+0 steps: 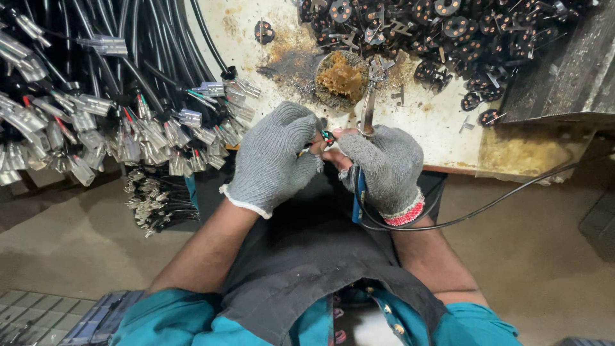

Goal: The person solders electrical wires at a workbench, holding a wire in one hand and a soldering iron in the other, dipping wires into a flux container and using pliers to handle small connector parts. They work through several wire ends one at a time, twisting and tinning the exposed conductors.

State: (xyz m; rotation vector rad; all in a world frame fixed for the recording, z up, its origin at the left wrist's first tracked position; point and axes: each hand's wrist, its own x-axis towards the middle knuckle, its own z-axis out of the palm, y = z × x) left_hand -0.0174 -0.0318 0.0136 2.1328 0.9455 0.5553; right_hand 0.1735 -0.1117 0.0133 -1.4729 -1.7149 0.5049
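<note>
Gloves close together at the bench edge: left hand (272, 157) pinching coloured wires (327, 137), right hand (384, 163) clenched round soldering iron (368, 106), tip up by flux tin (343, 78). Risk: bare fingertips touching hot metal, or wires slipping sideways.

- Round dish (341, 78) sits on the workbench (442, 128)
- Pile of plug parts (448, 32) lies behind and right of the dish
- Bundle of cables (96, 115) hangs left of it
- Both hands, left hand (272, 157) and right hand (384, 168), meet in front of it
- Soldering iron (368, 106) rises from the right hand toward the dish
</note>
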